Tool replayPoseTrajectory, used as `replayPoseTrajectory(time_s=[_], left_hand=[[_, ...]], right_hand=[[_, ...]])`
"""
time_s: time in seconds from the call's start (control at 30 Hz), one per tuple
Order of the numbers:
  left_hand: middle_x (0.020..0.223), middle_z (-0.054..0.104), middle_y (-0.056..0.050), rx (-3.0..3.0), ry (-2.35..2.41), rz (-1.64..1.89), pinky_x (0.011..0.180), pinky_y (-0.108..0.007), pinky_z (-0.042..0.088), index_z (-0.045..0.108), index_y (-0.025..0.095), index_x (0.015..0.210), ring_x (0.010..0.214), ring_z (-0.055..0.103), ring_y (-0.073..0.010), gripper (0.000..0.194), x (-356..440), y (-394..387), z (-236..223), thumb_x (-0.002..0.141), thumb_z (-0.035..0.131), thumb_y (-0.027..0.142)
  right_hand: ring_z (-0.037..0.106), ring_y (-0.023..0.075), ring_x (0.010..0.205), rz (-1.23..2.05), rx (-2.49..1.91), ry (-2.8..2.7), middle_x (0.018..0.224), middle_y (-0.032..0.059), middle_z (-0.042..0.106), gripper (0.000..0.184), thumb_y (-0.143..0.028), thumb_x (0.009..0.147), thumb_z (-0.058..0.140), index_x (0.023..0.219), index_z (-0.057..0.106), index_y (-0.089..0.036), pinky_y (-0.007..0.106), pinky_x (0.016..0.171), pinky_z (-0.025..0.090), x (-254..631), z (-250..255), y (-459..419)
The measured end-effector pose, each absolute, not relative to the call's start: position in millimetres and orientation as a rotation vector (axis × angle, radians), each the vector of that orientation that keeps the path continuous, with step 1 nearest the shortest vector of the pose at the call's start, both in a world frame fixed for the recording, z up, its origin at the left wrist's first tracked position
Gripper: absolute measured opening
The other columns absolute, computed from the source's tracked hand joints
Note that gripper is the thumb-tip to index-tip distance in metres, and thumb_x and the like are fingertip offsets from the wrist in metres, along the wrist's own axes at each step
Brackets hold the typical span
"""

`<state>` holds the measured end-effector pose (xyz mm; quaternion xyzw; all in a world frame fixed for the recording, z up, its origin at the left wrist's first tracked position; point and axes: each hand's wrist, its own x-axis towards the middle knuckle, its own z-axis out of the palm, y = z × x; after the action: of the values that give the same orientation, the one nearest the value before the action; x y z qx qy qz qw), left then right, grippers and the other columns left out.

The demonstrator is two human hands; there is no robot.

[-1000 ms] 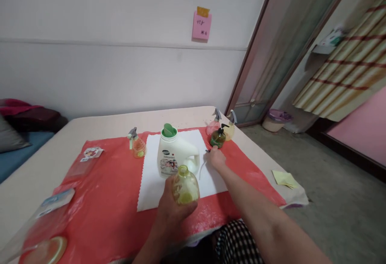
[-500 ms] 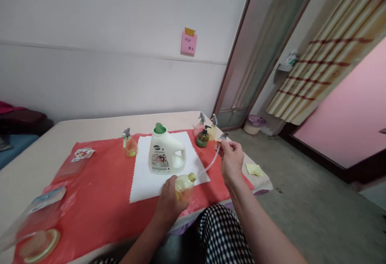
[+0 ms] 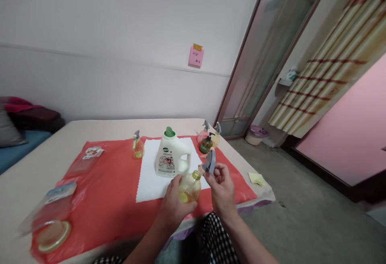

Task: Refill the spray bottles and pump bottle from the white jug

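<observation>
My left hand (image 3: 175, 203) is wrapped round a clear yellowish bottle (image 3: 190, 187), tilted with its open neck toward the right; some liquid shows low inside. Between the fingers of my right hand (image 3: 221, 187) is a grey spray trigger head (image 3: 210, 161), held right beside the bottle's mouth. Its tube is not clearly visible, and whether it sits inside the neck I cannot tell. Just behind stands a white detergent jug (image 3: 172, 157) with its green mouth uncapped, on a white cloth (image 3: 147, 187).
An orange spray bottle (image 3: 138, 148) stands left of the jug. A dark green pump bottle (image 3: 206, 145), a pink spray bottle (image 3: 202, 136) and a yellow spray bottle (image 3: 216, 139) group behind right. Plastic bags (image 3: 57, 203) and yellow notes (image 3: 256, 178) lie at the sides.
My right hand has brought the spray head down and left to the bottle's mouth. The tube that dangled by the neck no longer shows plainly. The camera view has shifted slightly.
</observation>
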<state>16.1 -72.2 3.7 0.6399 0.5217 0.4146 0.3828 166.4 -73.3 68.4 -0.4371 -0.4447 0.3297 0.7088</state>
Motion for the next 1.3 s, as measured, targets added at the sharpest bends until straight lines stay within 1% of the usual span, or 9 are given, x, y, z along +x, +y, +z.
replayPoseTrajectory(time_s=[0.13,0.4,0.73,0.83,0.93,1.03,1.1,1.2,1.3], left_hand=[[0.125,0.062,-0.008,1.679,1.329,1.158,0.104,-0.044,0.046,0.048,0.022,0.13,0.118,0.058,-0.0285,0.078,10.8,-72.4,8.5,0.056,0.072,0.016],[0.124,0.063,-0.008,1.681,1.32,1.18,0.104,-0.045,0.046,0.048,0.021,0.129,0.118,0.058,-0.0287,0.076,7.0,-75.7,14.8,0.056,0.071,0.015],[0.124,0.063,-0.008,1.705,1.29,1.216,0.103,-0.046,0.047,0.049,0.021,0.128,0.117,0.059,-0.0281,0.075,2.6,-81.5,20.3,0.057,0.071,0.015],[0.123,0.064,-0.008,1.714,1.327,1.254,0.104,-0.047,0.047,0.05,0.021,0.126,0.118,0.059,-0.0292,0.073,2.3,-83.7,23.3,0.056,0.071,0.014],[0.121,0.063,-0.009,1.71,1.361,1.303,0.105,-0.048,0.047,0.051,0.022,0.126,0.119,0.058,-0.0303,0.072,1.9,-85.7,27.9,0.058,0.07,0.014],[0.119,0.064,-0.011,1.688,1.415,1.367,0.104,-0.049,0.047,0.052,0.021,0.124,0.118,0.058,-0.0322,0.068,-0.7,-86.2,34.8,0.059,0.071,0.013],[0.119,0.064,-0.012,1.688,1.452,1.419,0.104,-0.048,0.047,0.052,0.022,0.124,0.118,0.058,-0.0327,0.067,-4.6,-84.5,39.2,0.06,0.071,0.012],[0.12,0.063,-0.011,1.665,1.547,1.516,0.106,-0.049,0.045,0.052,0.024,0.123,0.119,0.058,-0.0323,0.068,-14.6,-77.7,42.4,0.059,0.071,0.011],[0.123,0.061,-0.011,1.566,1.663,1.514,0.106,-0.05,0.046,0.048,0.023,0.129,0.121,0.058,-0.0332,0.073,-30.2,-66.9,41.2,0.06,0.072,0.015]], right_hand=[[0.067,0.0158,0.086,0.874,-0.922,-1.075,0.093,0.0013,0.072,0.027,-0.037,0.08,0.079,0.095,0.06,-0.025,0.029,0.077,0.053,163.7,62.2,-82.5],[0.068,0.0171,0.092,0.933,-0.904,-1.11,0.095,0.0019,0.074,0.027,-0.035,0.079,0.08,0.094,0.061,-0.025,0.03,0.083,0.052,163.6,64.4,-84.8],[0.07,0.0189,0.089,0.957,-0.909,-1.079,0.093,0.0011,0.075,0.031,-0.033,0.073,0.084,0.091,0.059,-0.027,0.036,0.084,0.055,157.3,65.5,-84.1],[0.069,0.0197,0.089,0.946,-0.928,-1.045,0.093,0.002,0.074,0.033,-0.035,0.07,0.085,0.094,0.064,-0.026,0.036,0.084,0.055,151.5,68.2,-86.4],[0.067,0.0227,0.099,1.001,-0.923,-1.055,0.103,0.0042,0.074,0.038,-0.038,0.069,0.085,0.103,0.071,-0.026,0.039,0.091,0.052,146.1,72.5,-86.7],[0.061,0.0255,0.113,1.096,-0.904,-1.111,0.116,0.0054,0.071,0.033,-0.04,0.075,0.081,0.104,0.074,-0.026,0.042,0.099,0.048,140.3,77.0,-83.7],[0.061,0.0231,0.11,1.112,-0.907,-1.129,0.113,0.0039,0.07,0.03,-0.037,0.076,0.08,0.103,0.074,-0.027,0.039,0.098,0.047,132.7,80.6,-79.4],[0.062,0.0194,0.097,1.045,-0.89,-1.12,0.099,0.0003,0.069,0.03,-0.035,0.073,0.083,0.098,0.068,-0.027,0.035,0.091,0.049,108.9,87.9,-68.8],[0.063,0.0203,0.091,1.018,-0.903,-1.116,0.095,0.0002,0.069,0.033,-0.036,0.069,0.082,0.091,0.06,-0.026,0.035,0.084,0.051,70.2,94.6,-54.1]])
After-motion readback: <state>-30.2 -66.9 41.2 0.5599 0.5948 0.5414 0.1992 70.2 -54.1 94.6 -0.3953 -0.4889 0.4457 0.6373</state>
